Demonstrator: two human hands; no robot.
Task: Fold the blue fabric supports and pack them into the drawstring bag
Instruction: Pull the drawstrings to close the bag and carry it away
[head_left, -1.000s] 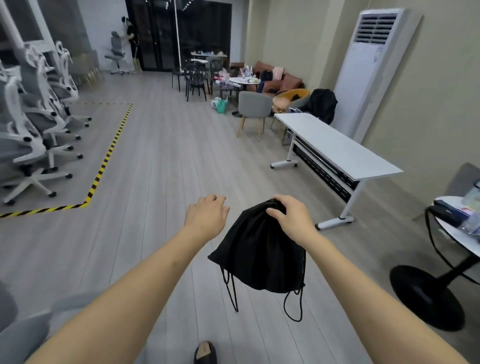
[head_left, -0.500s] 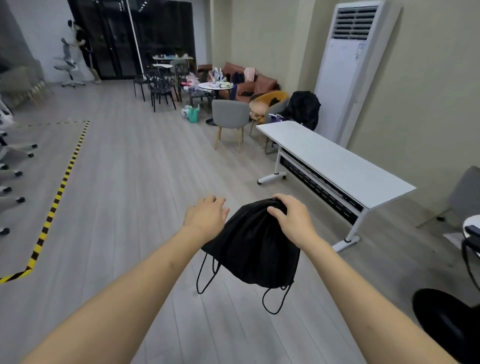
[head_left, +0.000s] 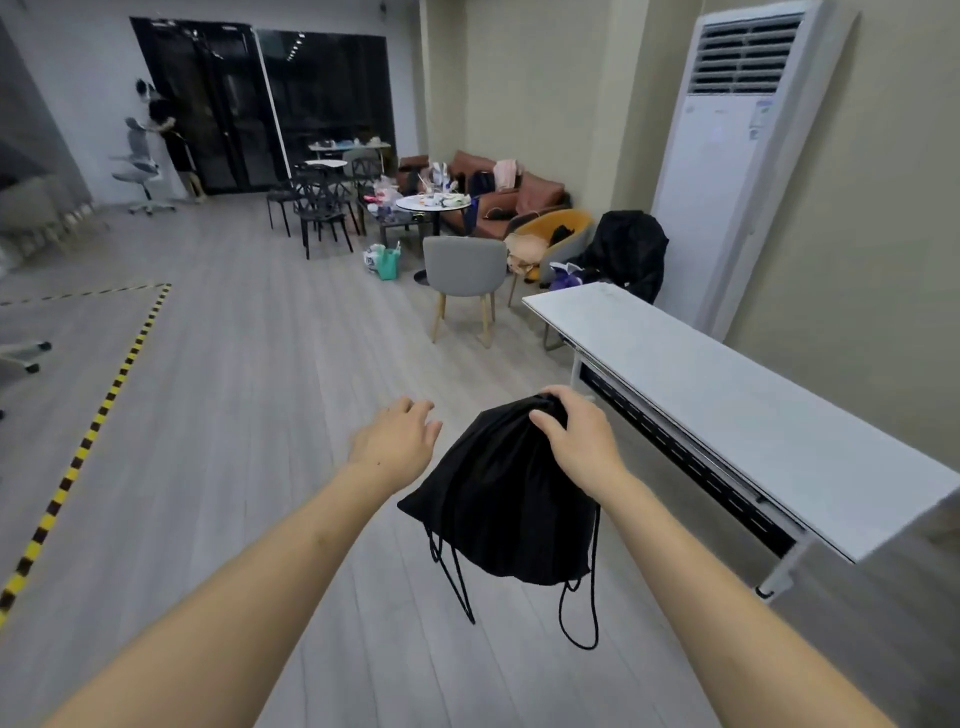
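The black drawstring bag (head_left: 506, 499) hangs in the air from the right hand (head_left: 582, 441), whose fingers are clenched on its bunched mouth, cords dangling above the floor. Over the last second the view has swung right, bringing the long white table (head_left: 753, 431) nearer on the right. The left hand (head_left: 397, 441) hovers beside the bag, fingers loose and empty; no blue fabric supports show, so they are probably packed already.

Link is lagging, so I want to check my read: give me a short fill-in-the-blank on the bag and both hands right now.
1. The black drawstring bag is gripped at its top by the ____ hand.
2. The left hand is open and holds ____.
3. The bag's cords dangle above the ____.
4. The white table lies on the person's ____ side.

Missing: right; nothing; floor; right
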